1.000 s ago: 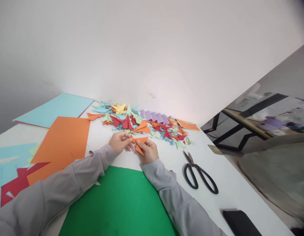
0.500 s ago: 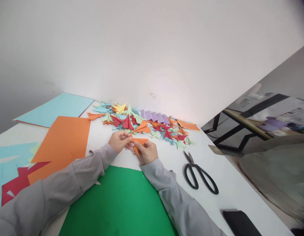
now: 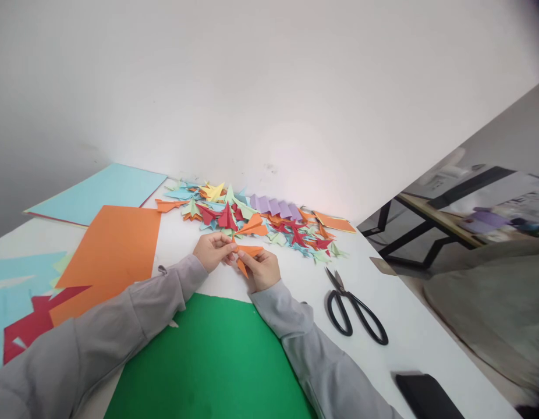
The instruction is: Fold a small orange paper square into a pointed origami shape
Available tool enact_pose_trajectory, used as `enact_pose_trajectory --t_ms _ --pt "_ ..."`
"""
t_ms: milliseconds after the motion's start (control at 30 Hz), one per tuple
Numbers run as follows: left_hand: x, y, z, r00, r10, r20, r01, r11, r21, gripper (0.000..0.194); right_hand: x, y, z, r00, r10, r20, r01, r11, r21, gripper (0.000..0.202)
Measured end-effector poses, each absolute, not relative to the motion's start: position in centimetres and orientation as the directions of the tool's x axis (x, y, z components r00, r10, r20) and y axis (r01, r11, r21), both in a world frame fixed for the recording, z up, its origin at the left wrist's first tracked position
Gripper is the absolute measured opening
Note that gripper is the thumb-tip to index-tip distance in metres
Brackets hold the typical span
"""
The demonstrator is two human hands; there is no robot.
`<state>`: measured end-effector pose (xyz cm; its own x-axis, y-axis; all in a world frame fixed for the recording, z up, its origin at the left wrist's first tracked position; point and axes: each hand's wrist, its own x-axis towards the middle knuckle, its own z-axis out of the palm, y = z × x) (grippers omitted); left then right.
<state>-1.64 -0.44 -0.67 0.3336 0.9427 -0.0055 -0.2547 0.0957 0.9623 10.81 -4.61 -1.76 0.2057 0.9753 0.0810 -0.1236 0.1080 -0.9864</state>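
Observation:
Both hands meet over the white table, just above a green sheet. Between them is a folded orange paper piece, with one pointed part hanging down. My left hand pinches its left end between thumb and fingers. My right hand grips its right side, thumb on top. Right behind the hands, a pile of small folded papers in red, orange, blue, green and yellow includes a red one and an orange one. A purple pleated paper lies at the back of the pile.
Black-handled scissors lie right of my right hand, with a black flat object nearer the front edge. Orange sheets, a light blue sheet and red scraps lie at the left. A wall stands behind the table.

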Motion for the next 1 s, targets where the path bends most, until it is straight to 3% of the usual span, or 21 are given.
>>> enact_pose_trajectory --t_ms 433,667,867,1000 --pt "-1.83 -0.28 -0.81 0.329 0.944 0.022 -0.180 0.040 0.983 0.029 10.95 -4.42 -2.22 0.187 0.979 0.083 -0.073 0.098 -0.992 0.022" --pt "-1.85 -0.11 -1.01 0.399 0.915 -0.053 -0.192 0.139 0.971 0.031 10.92 -4.65 -1.54 0.177 0.981 0.081 -0.050 0.091 -0.995 0.020" --pt "-1.92 -0.55 -0.77 0.484 0.874 0.043 -0.092 0.002 0.996 0.028 10.90 -4.60 -1.49 0.179 0.977 0.119 -0.046 0.129 -0.991 0.020" --pt "-1.92 -0.55 -0.80 0.468 0.883 0.038 -0.085 0.002 0.996 0.028 10.93 -4.61 -1.50 0.174 0.979 0.108 -0.039 0.116 -0.993 0.021"
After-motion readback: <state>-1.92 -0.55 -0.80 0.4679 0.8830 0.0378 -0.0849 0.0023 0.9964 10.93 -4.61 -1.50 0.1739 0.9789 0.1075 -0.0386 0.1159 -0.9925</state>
